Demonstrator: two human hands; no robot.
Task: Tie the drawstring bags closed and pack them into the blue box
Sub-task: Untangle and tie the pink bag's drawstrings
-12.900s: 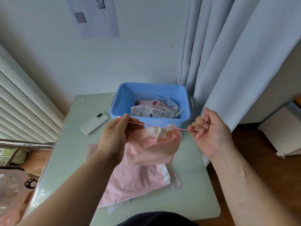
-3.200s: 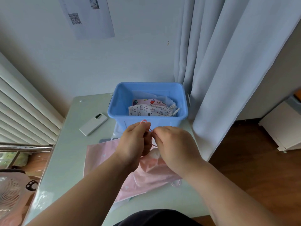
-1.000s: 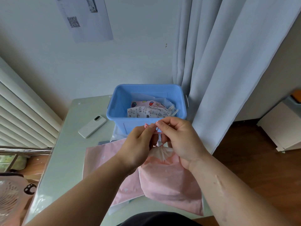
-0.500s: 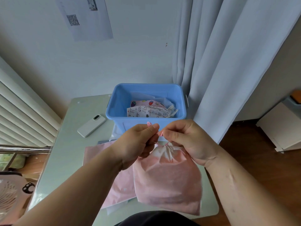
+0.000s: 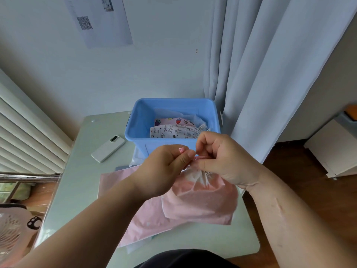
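Just the head view to go on. Your left hand [image 5: 164, 167] and right hand [image 5: 222, 159] sit close together right in front of the blue plastic box [image 5: 139, 122], above the pale green table [image 5: 83, 190]. Both grips are tight pinches on the thin pink drawstring cord [image 5: 181, 150]. Your left thumb and forefinger have an end with a little knot poking out, and your right fingers are curled round the other strand.

The soft pink fabric drawstring bag [image 5: 201, 202] hangs just under your hands with its mouth already bunched up. Its bottom is over the flat stack of pink bags [image 5: 119, 180] on the table, though I can't tell if it's touching them.

Looks to me like you're mid-knot. For a clean one, pull the two ends apart sideways and evenly so the knot slides down snug against the gathered neck. Go gently, since that fabric looks thin and a hard yank could pucker or tear it. Let the bag's own weight hold the neck straight.

The box is right behind, with printed bags [image 5: 173, 130] on its right side, so the left half looks like the easy drop. The white phone [image 5: 108, 148] is well off to the left, no worry.
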